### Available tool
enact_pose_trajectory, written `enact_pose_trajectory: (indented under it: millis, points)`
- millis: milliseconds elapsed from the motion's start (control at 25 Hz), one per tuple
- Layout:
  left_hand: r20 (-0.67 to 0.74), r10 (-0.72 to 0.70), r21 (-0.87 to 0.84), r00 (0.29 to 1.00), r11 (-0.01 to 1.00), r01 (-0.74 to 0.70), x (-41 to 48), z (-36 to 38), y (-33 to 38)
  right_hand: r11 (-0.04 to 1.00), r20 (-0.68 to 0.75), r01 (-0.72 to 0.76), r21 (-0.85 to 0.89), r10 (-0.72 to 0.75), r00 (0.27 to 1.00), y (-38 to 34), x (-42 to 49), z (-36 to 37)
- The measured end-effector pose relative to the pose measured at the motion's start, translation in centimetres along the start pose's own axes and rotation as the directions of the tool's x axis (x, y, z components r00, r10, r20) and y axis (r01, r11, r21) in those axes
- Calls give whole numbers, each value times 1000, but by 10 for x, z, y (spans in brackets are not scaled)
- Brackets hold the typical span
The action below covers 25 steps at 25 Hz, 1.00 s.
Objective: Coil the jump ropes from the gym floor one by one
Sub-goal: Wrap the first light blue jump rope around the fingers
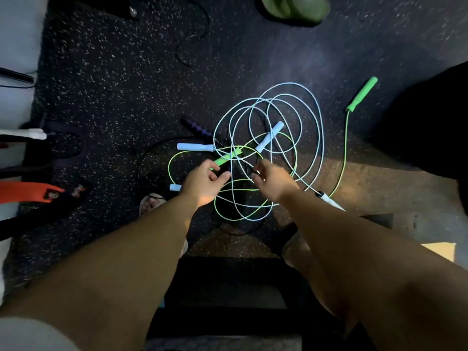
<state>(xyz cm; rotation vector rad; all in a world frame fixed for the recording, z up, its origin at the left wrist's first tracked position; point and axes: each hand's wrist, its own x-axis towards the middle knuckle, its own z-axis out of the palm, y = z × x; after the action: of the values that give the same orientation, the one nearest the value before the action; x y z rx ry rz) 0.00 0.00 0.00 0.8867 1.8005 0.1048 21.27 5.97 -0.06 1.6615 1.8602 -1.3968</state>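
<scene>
At the far left edge of the frame an orange strap (pixel 30 191) lies flat, running left to right on the dark speckled gym floor (pixel 114 79). Toward the centre, a pale blue handle (pixel 195 147) lies with its long axis nearly horizontal, its rope end pointing right into the tangle. Just below it the left hand (pixel 205 181) reaches in from the lower left, fingers loosely curled and partly spread, thumb and forefinger narrowed near the lower end of a green handle (pixel 225 158); whether it actually grips the handle cannot be told. That green handle slants from lower left to upper right. The tangle of jump ropes (pixel 268 153) sits at the middle of the frame on the floor: pale blue loops piled in overlapping circles, a green cord looping through and under them, and a thin black cord among them. A second pale blue handle (pixel 269 136) lies inside the loops, tilted from lower left to upper right. The right hand (pixel 272 177) comes in from the lower right, its fingers pinched on a thin black cord at the heap's lower middle. Farther right, another green handle (pixel 362 93) lies apart from the pile in the upper right, pointing up and right, its green cord trailing down.
</scene>
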Motion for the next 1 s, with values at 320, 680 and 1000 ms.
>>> enact_pose_trajectory:
  millis: [320, 680, 1000]
  points:
    - [-139, 117, 279, 983, 957, -74, 118, 36, -65, 996, 37, 74, -56, -72, 997, 33, 106, 67]
    - [-200, 281, 684, 939, 726, -72, 182, 40, -87, 944, -43, 219, -248, -236, 971, 52, 170, 99]
    - [-14, 314, 393, 949, 875, -284, 97, 11, -30, 998, -441, -21, -67, -10, 897, 23, 106, 45]
